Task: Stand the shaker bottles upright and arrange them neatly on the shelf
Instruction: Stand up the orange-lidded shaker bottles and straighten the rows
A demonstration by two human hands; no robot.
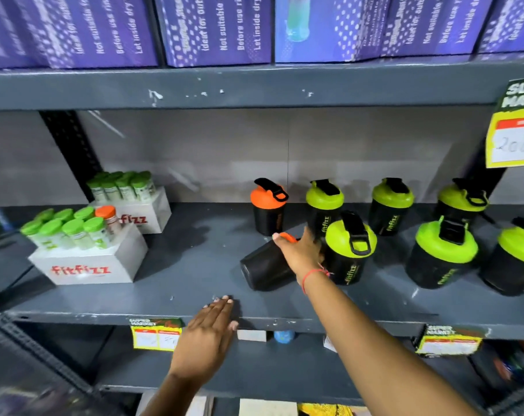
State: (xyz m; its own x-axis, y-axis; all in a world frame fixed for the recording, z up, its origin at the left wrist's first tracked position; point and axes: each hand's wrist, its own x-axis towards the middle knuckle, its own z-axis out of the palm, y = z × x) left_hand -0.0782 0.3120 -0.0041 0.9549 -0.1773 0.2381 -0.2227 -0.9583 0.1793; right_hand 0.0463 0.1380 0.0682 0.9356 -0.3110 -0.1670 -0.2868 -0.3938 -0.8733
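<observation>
A black shaker bottle with an orange lid (265, 267) lies on its side on the grey shelf (194, 265). My right hand (299, 250) is wrapped over its lid end. Behind it an orange-lidded shaker (268, 207) stands upright. To the right, several green-lidded black shakers stand upright in two rows, the nearest one (349, 249) touching my right wrist. My left hand (208, 334) rests flat on the shelf's front edge, fingers together, holding nothing.
Two white "fitfizz" boxes (86, 265) holding small green-capped tubes sit at the shelf's left. Purple boxes (218, 28) line the shelf above. Price tags hang at the right upright (514, 139) and along the front edge (155, 333). A lower shelf holds blurred goods.
</observation>
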